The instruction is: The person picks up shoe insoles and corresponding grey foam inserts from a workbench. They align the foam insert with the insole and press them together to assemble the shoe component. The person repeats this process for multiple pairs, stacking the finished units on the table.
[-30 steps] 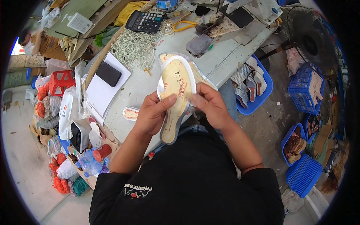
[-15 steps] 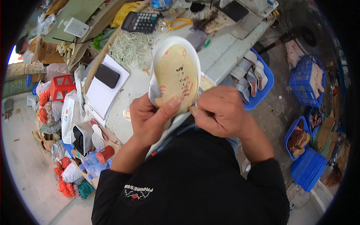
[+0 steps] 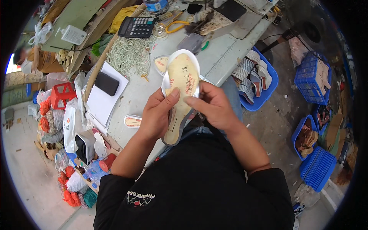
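A beige shoe insole [image 3: 183,74] with red and black markings and a white rim is held over the table's front edge, its narrow grey-edged end pointing down toward me. My left hand [image 3: 157,115] grips its left side, the thumb lying on the beige face. From the right, my right hand [image 3: 215,109] holds the other edge, thumb on top and fingers hidden underneath. Behind it on the table lies a similar white-edged piece [image 3: 161,63], partly covered. Another small white-rimmed piece [image 3: 132,121] rests beside my left forearm.
Tangled pale cord [image 3: 129,55], a calculator [image 3: 137,27] and yellow-handled scissors [image 3: 175,27] sit farther back. A black phone [image 3: 106,83] lies on white paper [image 3: 99,105]. At right, a blue basket [image 3: 264,97] of shoes stands low, near a black fan [image 3: 308,32].
The insole has come down toward me, and its narrow end now shows. My right hand has gone from a closed pinch at the lower edge to holding the right side.
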`<action>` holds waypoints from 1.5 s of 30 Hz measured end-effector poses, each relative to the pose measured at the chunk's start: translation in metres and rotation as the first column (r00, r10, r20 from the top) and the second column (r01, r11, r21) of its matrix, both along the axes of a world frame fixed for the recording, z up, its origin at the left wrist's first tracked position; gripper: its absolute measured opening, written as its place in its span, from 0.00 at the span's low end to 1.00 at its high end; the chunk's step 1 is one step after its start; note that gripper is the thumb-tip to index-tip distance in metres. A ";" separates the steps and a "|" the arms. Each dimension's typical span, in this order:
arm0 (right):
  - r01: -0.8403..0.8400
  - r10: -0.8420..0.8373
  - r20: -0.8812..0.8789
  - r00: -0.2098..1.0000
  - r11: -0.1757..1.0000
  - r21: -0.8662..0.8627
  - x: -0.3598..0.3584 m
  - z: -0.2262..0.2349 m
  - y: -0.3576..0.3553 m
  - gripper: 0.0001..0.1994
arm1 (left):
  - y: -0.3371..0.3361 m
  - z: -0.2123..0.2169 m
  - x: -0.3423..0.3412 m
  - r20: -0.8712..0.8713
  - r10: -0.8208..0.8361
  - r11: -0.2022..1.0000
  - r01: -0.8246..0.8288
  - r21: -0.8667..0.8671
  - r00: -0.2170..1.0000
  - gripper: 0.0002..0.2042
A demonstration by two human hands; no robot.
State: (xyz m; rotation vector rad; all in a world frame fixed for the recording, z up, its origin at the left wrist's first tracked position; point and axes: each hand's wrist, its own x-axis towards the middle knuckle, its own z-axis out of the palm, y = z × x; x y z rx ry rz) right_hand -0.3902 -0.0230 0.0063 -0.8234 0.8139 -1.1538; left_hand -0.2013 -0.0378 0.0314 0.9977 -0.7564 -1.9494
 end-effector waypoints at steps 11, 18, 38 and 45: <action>-0.005 0.002 0.026 1.000 0.992 0.123 -0.039 -0.024 -0.045 0.12 | -0.095 0.014 0.035 0.776 -0.223 0.746 0.615 -0.253 0.590 0.11; 0.250 -0.253 0.034 0.967 0.966 0.073 -0.033 -0.013 -0.074 0.11 | -0.183 -0.001 0.014 0.493 -0.397 0.717 0.597 -0.359 0.774 0.12; 0.546 -0.565 -0.387 0.729 0.820 -0.169 0.006 -0.008 -0.116 0.28 | -0.152 -0.014 0.055 0.451 -0.137 0.935 0.266 -0.235 0.882 0.06; 0.505 -0.527 -0.300 0.795 0.849 -0.155 0.001 -0.013 -0.115 0.24 | -0.091 -0.014 0.019 0.282 -0.077 0.982 0.121 -0.143 0.956 0.10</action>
